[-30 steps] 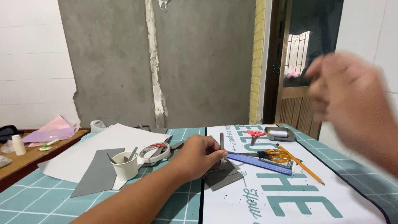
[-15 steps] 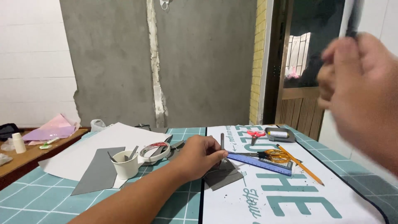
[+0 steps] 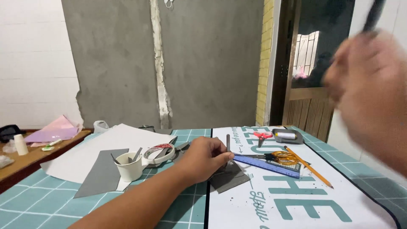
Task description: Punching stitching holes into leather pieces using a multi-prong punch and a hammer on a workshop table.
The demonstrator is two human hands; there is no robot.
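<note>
The left hand [image 3: 203, 157] rests on the table [image 3: 42, 199], its grip pinched together on a thin grey strip [image 3: 228, 146] that stands upright over a small grey card piece [image 3: 229, 177] lying flat just under and beside the fingertips. Just right of that grip lies a blue ruler [image 3: 267, 164], with yellow-handled scissors [image 3: 282, 157] on top of it and an orange pencil [image 3: 307, 166] slanting beyond. Left of the grip sit a roll of tape [image 3: 159, 153], a white paper cup [image 3: 129, 166] holding small tools, and a grey sheet [image 3: 103, 173] on white paper [image 3: 114, 142]. Farther off behind the grip are red scissors [image 3: 262, 135] and a small grey case [image 3: 287, 135]. The right hand [image 3: 373, 89] is raised near the camera, blurred, closed around a dark pen-like stick [image 3: 373, 16].
</note>
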